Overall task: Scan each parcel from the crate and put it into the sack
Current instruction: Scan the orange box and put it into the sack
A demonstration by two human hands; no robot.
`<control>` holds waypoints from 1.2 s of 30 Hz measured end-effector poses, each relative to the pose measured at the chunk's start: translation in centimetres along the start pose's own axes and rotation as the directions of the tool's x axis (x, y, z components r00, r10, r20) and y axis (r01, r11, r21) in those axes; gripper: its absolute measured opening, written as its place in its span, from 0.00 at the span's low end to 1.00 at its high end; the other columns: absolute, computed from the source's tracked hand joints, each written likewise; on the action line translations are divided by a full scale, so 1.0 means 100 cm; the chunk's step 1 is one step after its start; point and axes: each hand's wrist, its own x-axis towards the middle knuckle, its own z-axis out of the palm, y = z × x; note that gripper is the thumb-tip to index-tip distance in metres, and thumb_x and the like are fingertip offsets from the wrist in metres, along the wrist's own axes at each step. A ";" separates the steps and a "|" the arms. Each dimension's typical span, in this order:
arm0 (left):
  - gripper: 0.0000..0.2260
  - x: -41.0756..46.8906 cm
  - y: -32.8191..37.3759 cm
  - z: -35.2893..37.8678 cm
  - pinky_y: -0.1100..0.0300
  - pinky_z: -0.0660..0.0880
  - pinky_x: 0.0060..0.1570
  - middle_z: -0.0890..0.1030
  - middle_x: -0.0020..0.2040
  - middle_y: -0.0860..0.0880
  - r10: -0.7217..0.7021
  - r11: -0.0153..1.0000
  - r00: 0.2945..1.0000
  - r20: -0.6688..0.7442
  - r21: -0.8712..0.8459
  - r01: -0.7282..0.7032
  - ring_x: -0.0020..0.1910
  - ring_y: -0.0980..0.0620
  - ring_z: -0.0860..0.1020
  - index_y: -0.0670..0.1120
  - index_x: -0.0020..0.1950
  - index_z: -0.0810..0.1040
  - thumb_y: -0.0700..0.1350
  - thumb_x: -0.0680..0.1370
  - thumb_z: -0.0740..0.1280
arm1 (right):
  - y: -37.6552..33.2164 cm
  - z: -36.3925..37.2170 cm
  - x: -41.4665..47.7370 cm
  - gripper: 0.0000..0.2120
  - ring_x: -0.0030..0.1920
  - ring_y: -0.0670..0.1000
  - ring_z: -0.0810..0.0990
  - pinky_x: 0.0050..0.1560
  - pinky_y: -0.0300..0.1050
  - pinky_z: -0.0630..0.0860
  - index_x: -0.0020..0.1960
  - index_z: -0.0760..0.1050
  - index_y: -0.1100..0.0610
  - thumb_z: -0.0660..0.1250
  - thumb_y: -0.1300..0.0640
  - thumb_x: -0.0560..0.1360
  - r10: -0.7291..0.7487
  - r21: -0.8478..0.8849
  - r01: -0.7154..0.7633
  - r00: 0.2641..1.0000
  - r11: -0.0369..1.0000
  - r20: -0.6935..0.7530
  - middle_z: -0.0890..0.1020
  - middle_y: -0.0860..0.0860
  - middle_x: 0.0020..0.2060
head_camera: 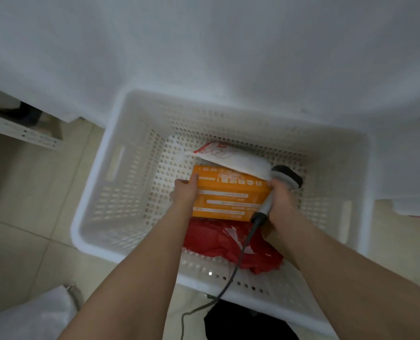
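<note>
Head view: your left hand (185, 193) grips the box (228, 195) by its left end in the crate (100, 168). Your right hand (281, 200) is curled round the scanner (286, 179) at the box's right end. The box's long axis spans both hands, and what looks like the sack (32, 315) lies to your left.

Print on the orange box (228, 197) is too blurred to read; a white mailer (236, 160) covers its far edge. A red bag (216, 239) lies partly under it. The white shape at the lower-left corner, probably the sack (32, 315), is cut off by the edges.
</note>
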 end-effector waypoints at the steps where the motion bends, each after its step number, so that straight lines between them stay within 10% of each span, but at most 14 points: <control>1: 0.21 -0.010 0.006 -0.008 0.43 0.75 0.56 0.75 0.60 0.40 0.002 0.999 1.000 -0.005 -0.053 -0.002 0.55 0.40 0.76 0.46 0.58 0.69 0.62 0.76 0.62 | -0.005 0.000 -0.013 0.13 0.47 0.56 0.82 0.54 0.55 0.79 0.50 0.76 0.58 0.69 0.52 0.69 -0.011 0.021 0.011 1.000 1.000 0.009 0.82 0.56 0.50; 9: 0.15 -0.118 0.062 -0.095 0.45 0.74 0.60 0.76 0.63 0.44 0.053 0.969 0.998 0.027 -0.242 -0.045 0.57 0.43 0.76 0.49 0.64 0.74 0.46 0.77 0.62 | -0.043 -0.020 -0.149 0.25 0.49 0.59 0.83 0.55 0.60 0.79 0.63 0.74 0.58 0.75 0.54 0.68 -0.019 0.160 0.007 0.997 0.987 0.075 0.83 0.57 0.52; 13: 0.16 -0.184 0.090 -0.146 0.54 0.76 0.41 0.81 0.49 0.44 0.035 0.928 0.998 0.048 -0.372 -0.014 0.43 0.46 0.80 0.46 0.53 0.75 0.56 0.75 0.68 | -0.062 -0.036 -0.224 0.25 0.49 0.59 0.83 0.55 0.60 0.79 0.61 0.76 0.61 0.77 0.57 0.66 -0.082 0.234 0.067 0.995 0.970 0.055 0.83 0.58 0.52; 19: 0.34 -0.288 0.131 -0.217 0.42 0.76 0.56 0.81 0.56 0.43 -0.002 0.903 1.000 -0.013 -0.429 -0.004 0.52 0.41 0.81 0.44 0.63 0.75 0.70 0.69 0.66 | -0.096 -0.065 -0.338 0.21 0.47 0.56 0.84 0.56 0.56 0.79 0.52 0.79 0.59 0.81 0.54 0.64 -0.192 0.311 0.151 0.976 0.938 0.106 0.85 0.55 0.46; 24: 0.25 -0.369 0.158 -0.262 0.44 0.76 0.57 0.82 0.57 0.45 0.030 0.880 0.991 0.131 -0.474 0.036 0.54 0.42 0.81 0.46 0.60 0.78 0.64 0.76 0.61 | -0.119 -0.093 -0.422 0.30 0.55 0.56 0.82 0.62 0.58 0.76 0.63 0.75 0.61 0.80 0.53 0.65 -0.308 0.331 0.236 0.933 0.914 0.186 0.83 0.56 0.55; 28: 0.12 -0.435 0.161 -0.294 0.51 0.77 0.37 0.83 0.35 0.45 0.108 0.855 0.967 0.231 -0.518 0.028 0.38 0.44 0.80 0.47 0.45 0.77 0.55 0.73 0.64 | -0.131 -0.120 -0.485 0.27 0.55 0.58 0.82 0.59 0.64 0.76 0.63 0.75 0.59 0.78 0.52 0.68 -0.333 0.418 0.200 0.902 0.886 0.276 0.82 0.57 0.56; 36: 0.26 -0.526 0.150 -0.360 0.52 0.74 0.46 0.78 0.54 0.46 0.491 0.737 0.854 0.175 -0.606 -0.299 0.51 0.47 0.76 0.56 0.70 0.66 0.41 0.73 0.61 | -0.151 -0.148 -0.606 0.28 0.58 0.60 0.80 0.62 0.65 0.73 0.67 0.72 0.56 0.76 0.51 0.70 -0.415 0.572 0.156 0.837 0.805 0.356 0.81 0.57 0.59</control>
